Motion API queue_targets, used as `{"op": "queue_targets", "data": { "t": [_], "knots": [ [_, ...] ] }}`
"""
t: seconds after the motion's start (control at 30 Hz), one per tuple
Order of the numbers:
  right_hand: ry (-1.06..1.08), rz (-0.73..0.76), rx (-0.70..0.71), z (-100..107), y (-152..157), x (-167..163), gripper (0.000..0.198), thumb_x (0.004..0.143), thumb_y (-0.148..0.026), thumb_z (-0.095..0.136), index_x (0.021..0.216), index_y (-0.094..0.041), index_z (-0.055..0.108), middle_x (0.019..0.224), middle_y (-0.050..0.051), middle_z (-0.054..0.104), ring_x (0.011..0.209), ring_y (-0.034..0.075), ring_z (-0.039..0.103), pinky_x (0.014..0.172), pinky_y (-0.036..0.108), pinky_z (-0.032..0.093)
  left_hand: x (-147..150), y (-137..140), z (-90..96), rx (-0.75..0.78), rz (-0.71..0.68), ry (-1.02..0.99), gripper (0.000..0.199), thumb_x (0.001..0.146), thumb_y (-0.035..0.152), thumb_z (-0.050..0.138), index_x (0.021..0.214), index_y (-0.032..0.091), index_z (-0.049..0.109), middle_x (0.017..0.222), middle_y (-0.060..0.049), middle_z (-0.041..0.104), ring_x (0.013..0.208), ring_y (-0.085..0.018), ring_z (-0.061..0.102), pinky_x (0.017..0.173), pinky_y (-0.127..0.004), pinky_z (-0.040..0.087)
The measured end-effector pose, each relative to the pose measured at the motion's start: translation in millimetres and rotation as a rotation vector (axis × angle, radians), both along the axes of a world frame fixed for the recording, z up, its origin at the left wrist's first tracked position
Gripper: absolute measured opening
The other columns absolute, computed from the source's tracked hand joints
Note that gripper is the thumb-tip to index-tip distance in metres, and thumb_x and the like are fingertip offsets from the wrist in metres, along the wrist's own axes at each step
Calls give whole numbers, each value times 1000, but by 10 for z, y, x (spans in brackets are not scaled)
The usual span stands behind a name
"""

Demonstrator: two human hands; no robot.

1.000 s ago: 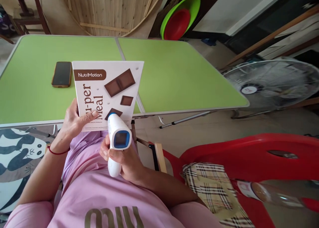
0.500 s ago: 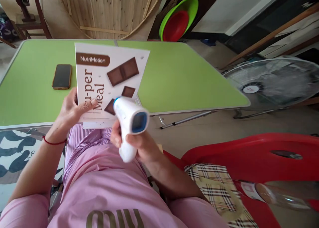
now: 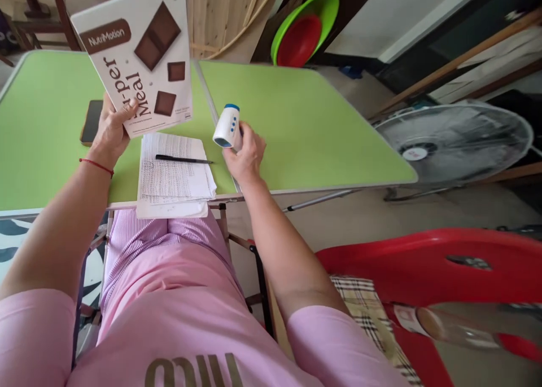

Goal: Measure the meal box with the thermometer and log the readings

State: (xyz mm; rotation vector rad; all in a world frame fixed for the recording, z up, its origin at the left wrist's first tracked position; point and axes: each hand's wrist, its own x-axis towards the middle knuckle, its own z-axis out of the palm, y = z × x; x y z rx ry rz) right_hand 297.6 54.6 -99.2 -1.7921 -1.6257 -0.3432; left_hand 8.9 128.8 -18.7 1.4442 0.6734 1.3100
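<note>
My left hand [image 3: 112, 124] grips the lower edge of a white box [image 3: 163, 85] printed with "NutriMotion" and chocolate pieces, its thumb over the front. The box is tilted and held up above the table's left part. In my right hand [image 3: 248, 153] is a white and blue infrared thermometer [image 3: 229, 126], held by its handle over the table, its blue-rimmed end toward me. Between my arms lies a stack of handwritten paper [image 3: 169, 181], jutting slightly past the near table edge. A black pen [image 3: 182, 159] rests across the sheets. Behind my left hand a phone [image 3: 90, 123] is partly covered.
The green folding table [image 3: 296, 127] spans the front. To the right are a standing fan [image 3: 457, 144] and a red chair [image 3: 402, 251] with a plastic bottle [image 3: 457, 328] and checked cloth [image 3: 359, 302]. Green and red basins [image 3: 326, 14] stand behind the table.
My left hand has raised the box up and away, tilting it and uncovering the papers and pen. My right hand has moved the thermometer forward and right, away from the box.
</note>
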Motion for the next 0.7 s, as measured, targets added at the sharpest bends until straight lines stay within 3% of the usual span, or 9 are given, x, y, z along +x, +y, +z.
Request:
{"op": "queue_targets", "data": {
  "t": [0.17,0.4,0.53,0.7],
  "knots": [
    [-83,18,-155,5,-17,-40,45,88,-31,58,131,-19,56,118,15,70,112,33,59,102,54,37,30,-37,-117,-39,-52,-3,90,47,70,90,118,30,53,122,2,67,128,-31,57,99,-47,51],
    [-64,49,-131,3,-23,-19,43,82,-30,60,124,-20,63,116,12,72,109,31,60,108,57,33,31,-40,-278,-82,-111,-6,68,54,49,91,109,30,55,122,-4,69,121,-32,62,99,-50,53],
    [-84,78,-143,19,-45,-26,43,81,-29,60,123,-20,65,118,13,72,110,33,60,112,63,29,22,-59,-261,-140,-84,28,74,49,45,92,111,27,57,123,-6,69,122,-32,62,97,-48,54],
    [-118,101,-166,32,-66,-50,45,81,-29,59,125,-20,65,121,14,71,114,34,58,114,67,25,-10,-38,-211,-143,-129,77,75,44,44,94,108,31,58,119,0,70,118,-32,63,97,-51,54]
  ]
}}
